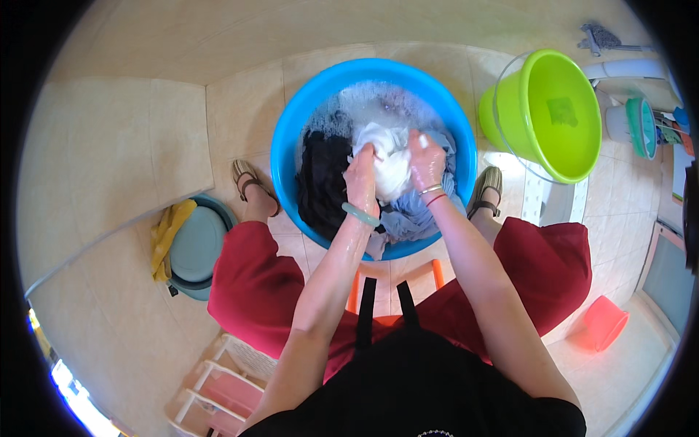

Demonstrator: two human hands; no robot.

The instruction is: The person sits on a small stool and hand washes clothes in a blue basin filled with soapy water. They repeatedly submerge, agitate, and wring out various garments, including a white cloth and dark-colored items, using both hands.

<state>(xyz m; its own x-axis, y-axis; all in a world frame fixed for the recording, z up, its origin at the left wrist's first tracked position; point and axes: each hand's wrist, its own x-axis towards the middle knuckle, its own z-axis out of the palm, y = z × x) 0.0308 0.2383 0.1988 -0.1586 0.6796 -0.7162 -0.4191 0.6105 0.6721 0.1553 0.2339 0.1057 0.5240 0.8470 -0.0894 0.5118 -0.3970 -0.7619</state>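
A large blue basin (282, 156) of sudsy water and wet laundry stands on the floor between my feet. My left hand (361, 177) grips one side of a bunched white cloth (393, 169), while my right hand (427, 162) holds its other side. Both hands are wet, with foam on the right one. Dark clothing (325, 178) lies in the basin to the left of the cloth. Grey-blue clothing (415, 216) is to the right, partly under my right wrist. White suds (378, 102) float at the far side. The cloth's exact garment type cannot be made out.
A lime-green bucket (510, 109) with a wire handle is at the right, near a floor drain (535, 200). A pink bucket (606, 324) stands lower right. To the left are a grey-green tub (198, 244) with a yellow cloth (172, 233), and a white rack (191, 399).
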